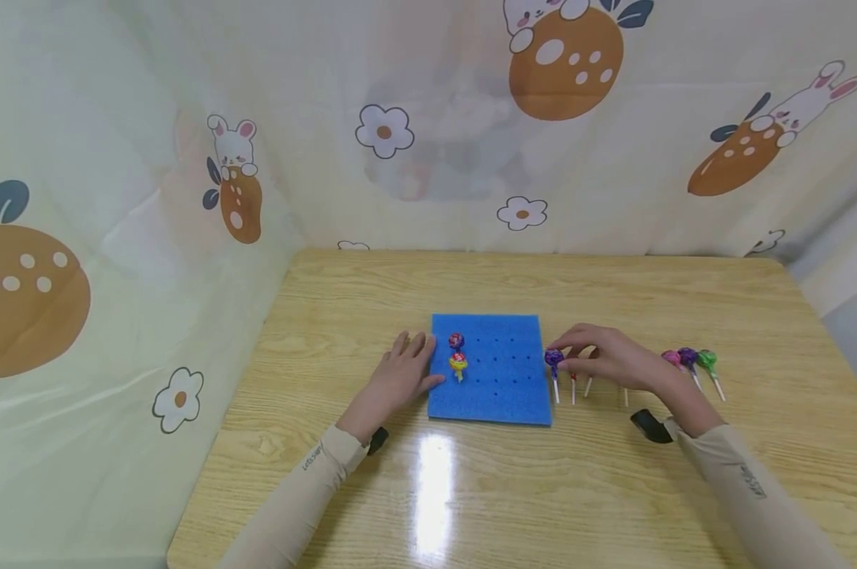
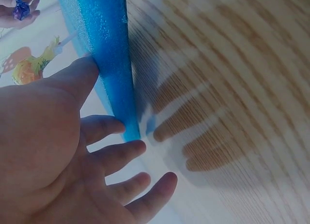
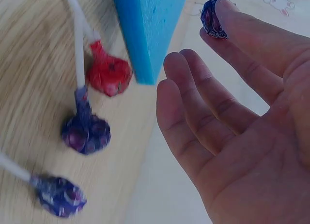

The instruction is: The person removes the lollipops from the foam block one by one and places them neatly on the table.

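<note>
A blue foam board with rows of small holes lies on the table. Two wrapped lollipops stand in its left part: a yellow lollipop and, behind it, a dark red-and-purple lollipop. My left hand is at the board's left edge, fingers extended, the thumb touching the foam in the left wrist view. Between thumb and index finger, my right hand pinches a purple lollipop by its wrapped head near the board's right edge, stick pointing down. The other right fingers are loosely bent and hold nothing.
Under and beside my right hand lie more lollipops, among them a red lollipop and a purple lollipop. Farther right are a pink lollipop and a green lollipop. A patterned curtain hangs behind the table.
</note>
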The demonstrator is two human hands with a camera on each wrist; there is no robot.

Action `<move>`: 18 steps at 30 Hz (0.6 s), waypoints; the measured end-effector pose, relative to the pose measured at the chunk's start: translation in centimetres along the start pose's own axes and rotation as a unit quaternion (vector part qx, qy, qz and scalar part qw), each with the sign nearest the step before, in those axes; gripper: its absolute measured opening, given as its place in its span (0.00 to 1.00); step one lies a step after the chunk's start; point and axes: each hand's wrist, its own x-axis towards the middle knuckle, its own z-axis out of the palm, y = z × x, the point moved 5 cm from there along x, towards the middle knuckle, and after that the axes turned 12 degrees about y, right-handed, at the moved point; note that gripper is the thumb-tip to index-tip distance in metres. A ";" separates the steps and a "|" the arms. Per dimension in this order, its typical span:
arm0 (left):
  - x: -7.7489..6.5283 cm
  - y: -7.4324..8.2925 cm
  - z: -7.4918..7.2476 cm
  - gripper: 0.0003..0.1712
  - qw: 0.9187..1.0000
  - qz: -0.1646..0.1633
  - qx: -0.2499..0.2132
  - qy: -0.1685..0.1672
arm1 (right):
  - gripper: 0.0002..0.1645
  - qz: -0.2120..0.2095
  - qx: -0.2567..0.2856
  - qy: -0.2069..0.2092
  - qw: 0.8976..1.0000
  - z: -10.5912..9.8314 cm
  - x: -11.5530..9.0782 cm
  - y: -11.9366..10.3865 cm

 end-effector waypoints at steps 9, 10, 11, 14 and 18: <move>-0.1 0.1 -0.2 0.42 1.000 0.004 -0.003 0.007 | 0.19 0.016 -0.015 0.012 1.000 -1.7 -1.5 0.6; 0.0 0.1 -0.2 0.42 1.000 0.004 -0.002 0.007 | 0.19 0.017 -0.019 0.014 1.000 -1.9 -1.7 0.7; 0.0 0.2 -0.3 0.42 1.000 0.005 -0.001 0.006 | 0.18 0.016 -0.023 0.016 0.999 -2.1 -1.8 0.8; 0.0 0.1 -0.2 0.42 1.000 0.003 0.003 0.002 | 0.18 0.014 -0.027 0.021 0.999 -2.5 -2.2 1.0; 0.0 0.1 0.0 0.42 1.000 0.002 0.008 -0.003 | 0.19 0.025 -0.027 0.025 0.999 -2.9 -2.7 1.5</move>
